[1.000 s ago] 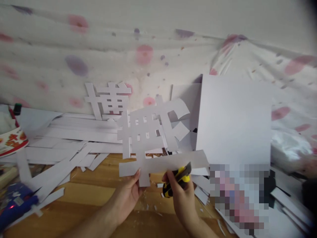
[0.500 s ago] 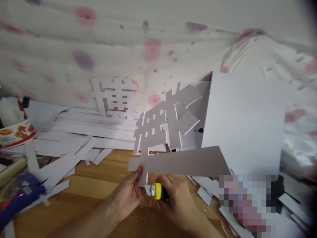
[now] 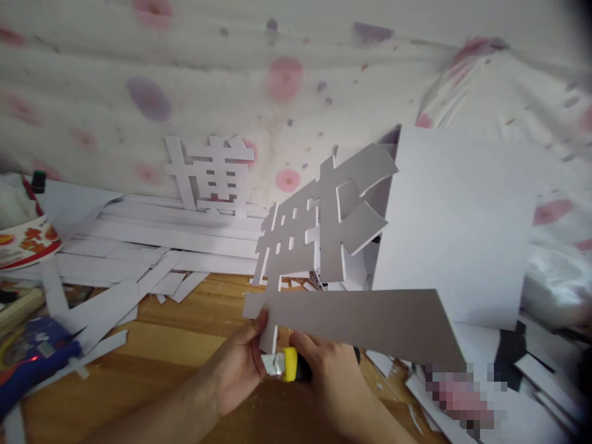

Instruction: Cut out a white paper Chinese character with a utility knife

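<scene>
A large cut-out character of stiff white board (image 3: 333,313), its shaded face toward me, is held up tilted over the wooden table. My left hand (image 3: 238,364) pinches it near its lower left stroke, thumb on the near face. My right hand (image 3: 335,385) is wrapped round a yellow and black utility knife (image 3: 290,364). Its broad blade points left, beside my left fingers and just below the stroke's end; whether it touches the board I cannot tell. The fingers of my right hand are partly hidden behind the handle and board.
Another white cut-out character (image 3: 181,169) leans against the flower-patterned curtain (image 3: 222,80). White strips (image 3: 139,290) lie piled at left, near a paper tub (image 3: 32,243) and a blue tool (image 3: 44,351). A large white board (image 3: 453,228) stands at right, with scraps and a pixelated patch below.
The cut-out character has swung so that its right parts sit farther right, its long stroke's end lower. The knife has shifted slightly left and down. The view has moved a little.
</scene>
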The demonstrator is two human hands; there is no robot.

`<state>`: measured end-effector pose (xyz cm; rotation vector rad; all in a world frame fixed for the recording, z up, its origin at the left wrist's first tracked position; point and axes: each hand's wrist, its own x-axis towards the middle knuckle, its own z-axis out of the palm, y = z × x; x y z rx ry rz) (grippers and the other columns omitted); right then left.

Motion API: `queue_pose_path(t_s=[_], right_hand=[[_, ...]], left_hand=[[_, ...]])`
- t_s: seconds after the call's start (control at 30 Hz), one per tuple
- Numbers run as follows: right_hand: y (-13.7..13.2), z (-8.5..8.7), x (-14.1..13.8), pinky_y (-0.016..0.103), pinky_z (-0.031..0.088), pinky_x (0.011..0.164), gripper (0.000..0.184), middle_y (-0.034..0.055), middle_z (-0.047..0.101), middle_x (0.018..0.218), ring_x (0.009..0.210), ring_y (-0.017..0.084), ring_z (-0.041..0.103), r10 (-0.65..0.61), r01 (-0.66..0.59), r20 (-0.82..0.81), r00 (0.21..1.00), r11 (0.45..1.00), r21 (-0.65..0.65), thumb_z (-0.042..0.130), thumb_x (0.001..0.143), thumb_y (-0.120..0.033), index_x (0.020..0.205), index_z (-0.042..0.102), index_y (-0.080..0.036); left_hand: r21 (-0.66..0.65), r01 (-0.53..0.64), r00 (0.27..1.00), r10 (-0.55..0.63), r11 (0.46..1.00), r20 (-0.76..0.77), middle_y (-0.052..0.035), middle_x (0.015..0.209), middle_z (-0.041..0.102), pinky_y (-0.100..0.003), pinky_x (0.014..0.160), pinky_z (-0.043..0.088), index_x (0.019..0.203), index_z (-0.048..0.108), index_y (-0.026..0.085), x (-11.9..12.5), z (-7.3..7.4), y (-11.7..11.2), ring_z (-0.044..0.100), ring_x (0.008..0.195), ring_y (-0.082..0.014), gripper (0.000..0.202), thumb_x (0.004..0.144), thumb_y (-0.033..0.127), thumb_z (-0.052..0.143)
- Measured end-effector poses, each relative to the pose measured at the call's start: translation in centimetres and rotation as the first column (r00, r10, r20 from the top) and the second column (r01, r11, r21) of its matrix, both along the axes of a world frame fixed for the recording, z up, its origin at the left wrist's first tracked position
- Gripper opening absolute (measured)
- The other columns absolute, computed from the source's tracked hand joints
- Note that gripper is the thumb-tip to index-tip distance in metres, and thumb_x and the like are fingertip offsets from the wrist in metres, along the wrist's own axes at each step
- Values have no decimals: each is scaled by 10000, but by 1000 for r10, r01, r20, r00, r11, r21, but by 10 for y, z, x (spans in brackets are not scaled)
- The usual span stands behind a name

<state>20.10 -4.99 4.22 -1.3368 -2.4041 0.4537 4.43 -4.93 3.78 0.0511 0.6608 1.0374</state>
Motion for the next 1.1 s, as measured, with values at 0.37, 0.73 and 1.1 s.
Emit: queue_pose_path(t_s=[0.37, 0.73, 1.1], right_hand=[[7, 11, 14, 232, 286, 541, 184, 0, 627, 688, 636, 172, 575, -119, 109, 84, 989, 988, 114, 510, 581, -102, 721, 537, -217], [-6, -29, 155, 319, 424, 609, 164, 143, 399, 1358, 955, 267, 602, -685, 676, 291, 668, 722, 147, 452, 796, -338, 874, 490, -198], [-24, -33, 169, 312, 440, 754, 559, 59, 645, 1069, 963, 232, 614, -433, 448, 242, 868, 894, -6, 471, 718, -191, 1273, 404, -216]], left_hand=[[0, -182, 983, 182, 983, -7, -13, 627, 647, -175, 449, 491, 767, 628, 131, -14, -3, 16, 609, 523, -93, 164, 848, 136, 486], [2, -218, 976, 218, 976, -24, -11, 650, 631, -182, 415, 496, 788, 602, 157, -20, -14, 25, 602, 528, -97, 198, 862, 96, 428], [21, -241, 970, 242, 970, -26, -7, 641, 604, -187, 411, 497, 799, 578, 144, -22, -21, 28, 593, 513, -95, 217, 878, 95, 382]])
